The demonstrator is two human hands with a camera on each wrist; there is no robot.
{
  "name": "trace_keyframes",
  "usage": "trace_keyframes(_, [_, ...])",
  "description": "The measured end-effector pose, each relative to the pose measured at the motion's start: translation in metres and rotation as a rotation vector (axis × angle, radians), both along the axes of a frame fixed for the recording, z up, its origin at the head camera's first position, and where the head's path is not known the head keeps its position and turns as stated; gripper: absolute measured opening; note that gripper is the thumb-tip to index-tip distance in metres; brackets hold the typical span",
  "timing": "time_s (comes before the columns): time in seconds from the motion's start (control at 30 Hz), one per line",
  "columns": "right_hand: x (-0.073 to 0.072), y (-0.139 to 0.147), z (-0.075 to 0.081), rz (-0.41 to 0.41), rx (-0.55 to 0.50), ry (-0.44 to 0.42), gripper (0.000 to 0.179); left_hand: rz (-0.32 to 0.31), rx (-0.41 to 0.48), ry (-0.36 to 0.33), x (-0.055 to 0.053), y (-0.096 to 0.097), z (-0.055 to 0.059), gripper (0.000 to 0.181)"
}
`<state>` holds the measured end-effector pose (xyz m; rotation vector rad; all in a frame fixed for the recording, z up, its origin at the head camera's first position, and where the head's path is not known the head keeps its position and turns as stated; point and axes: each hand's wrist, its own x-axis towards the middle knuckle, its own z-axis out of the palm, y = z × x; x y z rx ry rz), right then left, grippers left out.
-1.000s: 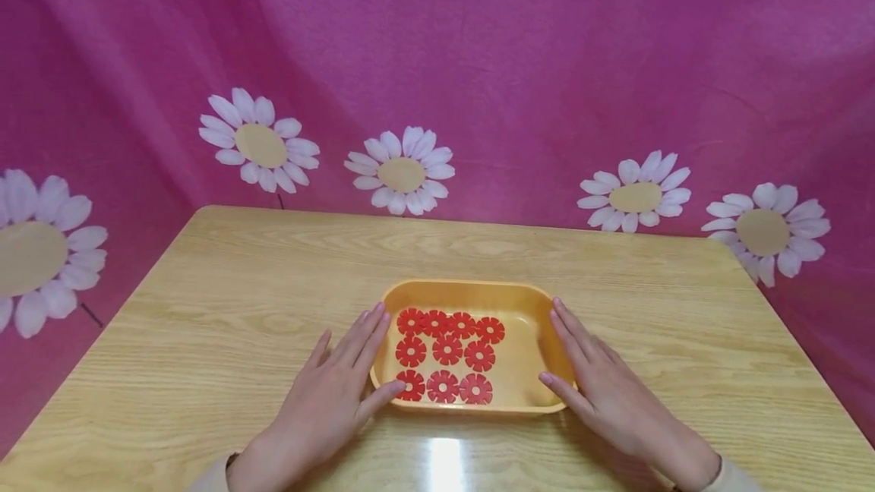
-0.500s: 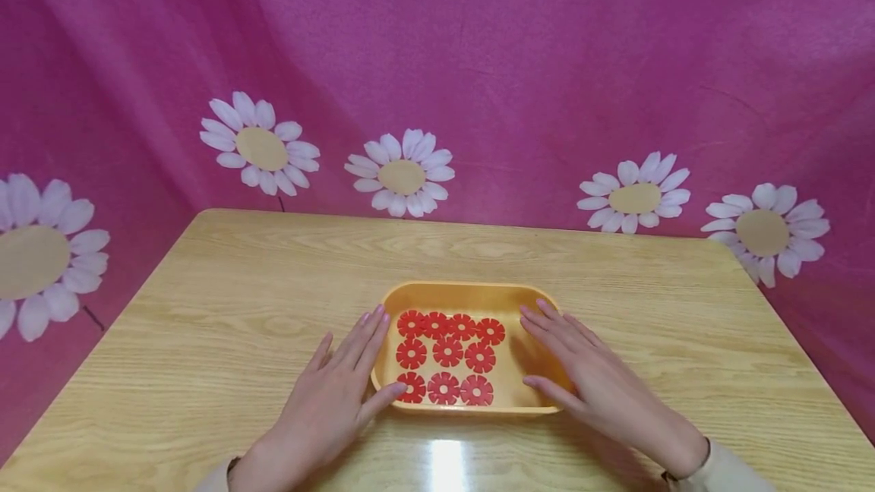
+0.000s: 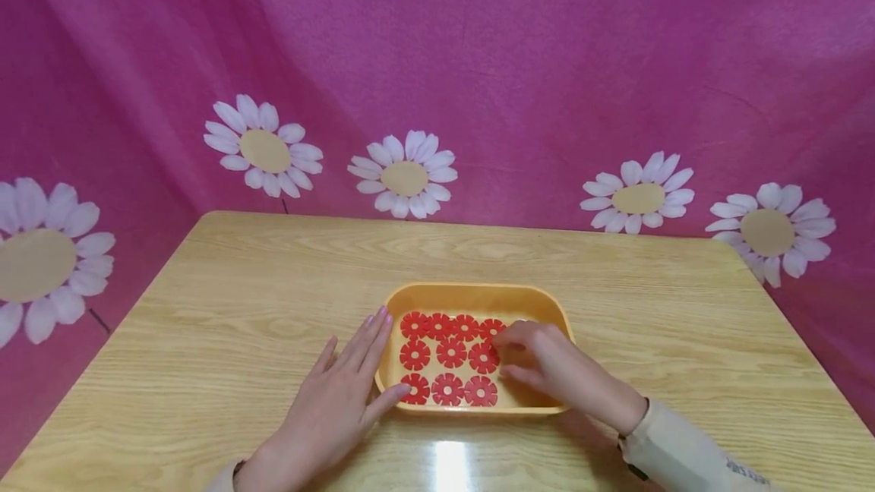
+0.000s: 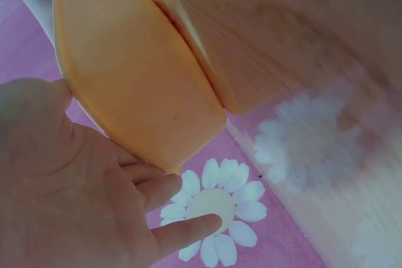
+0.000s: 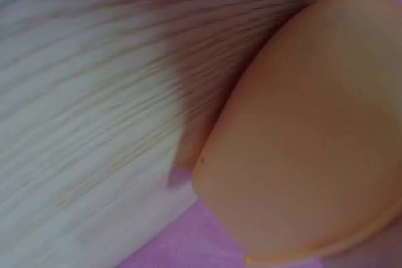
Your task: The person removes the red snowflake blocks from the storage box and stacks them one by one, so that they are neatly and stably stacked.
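Note:
An orange rectangular tray [image 3: 526,291] holds several red plastic flower-shaped discs [image 3: 451,353] with notched edges and centre holes, set in three rows. My left hand [image 3: 335,393] lies with straight fingers along the tray's left rim, its thumb over the near-left corner beside a disc. In the left wrist view, that hand [image 4: 81,180] meets the rim from outside the tray wall. My right hand [image 3: 557,363] reaches over the tray's right part. Its bent fingertips are right at the discs on the right end, thumb apart from the forefinger. The right wrist view shows no fingers.
The tray stands on a light wood-grain table [image 3: 273,272], near its front. A magenta cloth [image 3: 506,59] printed with large white daisies hangs behind and beside the table. A bright light reflection lies on the tabletop in front of the tray.
My right hand has left the tray's right rim, moved left and inward over the tray, and bent its fingers down by the right-end discs. The left hand keeps its place at the left rim.

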<state>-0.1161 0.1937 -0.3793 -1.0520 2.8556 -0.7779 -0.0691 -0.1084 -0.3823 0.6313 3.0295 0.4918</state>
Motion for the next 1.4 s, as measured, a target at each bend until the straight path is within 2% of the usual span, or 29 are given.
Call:
trace_keyframes(0.13, [-0.005, -0.007, -0.002, -0.045, -0.005, -0.019, 0.023, 0.007, -0.009, 0.008, 0.000, 0.000, 0.000, 0.085])
trace_keyframes(0.47, [-0.008, -0.018, -0.008, -0.126, -0.038, 0.018, 0.020, 0.002, 0.007, 0.021, 0.000, 0.001, -0.003, 0.085])
trace_keyframes(0.67, [-0.009, -0.021, -0.010, -0.164, -0.022, -0.031, 0.022, 0.006, 0.003, 0.015, 0.000, 0.002, -0.004, 0.085])
trace_keyframes(0.87, [-0.008, -0.024, -0.011, -0.178, 0.015, -0.036, 0.024, 0.010, 0.002, 0.013, -0.001, 0.001, -0.004, 0.086])
trace_keyframes(1.13, [-0.009, -0.026, -0.011, -0.192, 0.047, -0.090, 0.027, 0.021, 0.000, -0.008, -0.001, 0.002, -0.003, 0.086])
trace_keyframes(1.27, [-0.009, -0.026, -0.011, -0.190, 0.052, -0.089, 0.029, 0.025, 0.003, -0.016, -0.001, 0.003, -0.002, 0.086])
trace_keyframes(1.4, [-0.008, -0.024, -0.012, -0.170, 0.041, -0.046, 0.029, 0.024, 0.002, -0.011, 0.000, 0.003, -0.002, 0.086])
